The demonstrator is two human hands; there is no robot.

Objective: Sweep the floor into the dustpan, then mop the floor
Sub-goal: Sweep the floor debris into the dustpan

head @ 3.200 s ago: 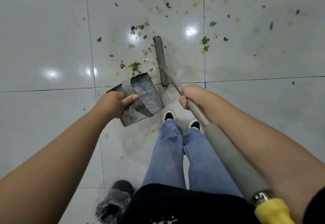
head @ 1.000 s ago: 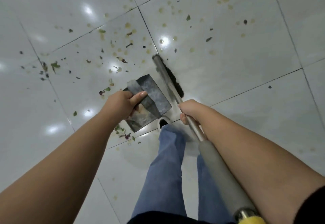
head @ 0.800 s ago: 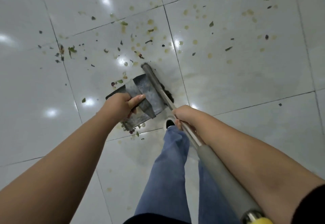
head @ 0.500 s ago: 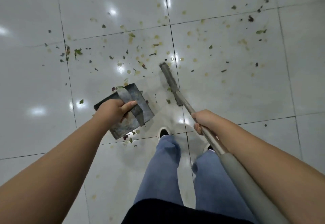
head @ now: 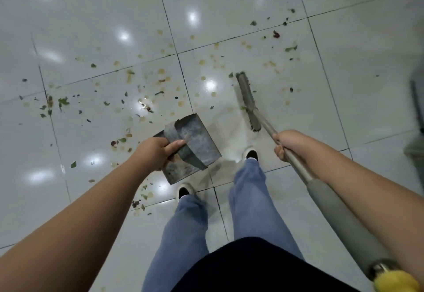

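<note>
Nearest of all, a yellow cap (head: 397,280) ends the broom handle (head: 339,209), whose thick grey sleeve runs up along the person's right forearm and thins to bare metal. The right hand (head: 289,143) is wrapped round that thin part, fingers curled under it. Level with it, well apart to the left, the left hand (head: 156,151) grips the grey band handle of the metal dustpan (head: 195,145), thumb laid flat along the top; the pan looks held tilted above the floor, though its contact with the tiles cannot be told. Below both grips stand two legs in blue jeans (head: 250,202) and a pair of white-edged shoes (head: 250,154) on the white tiled floor (head: 344,85). Just beyond the right hand the broom head (head: 247,101) sits on the tiles, off to the right of the pan. Beyond and left of the dustpan hand the scattered scraps (head: 142,99) lie thickest: green leaf bits, dark flecks, yellowish spots. More litter lies farther out past the broom head.
</note>
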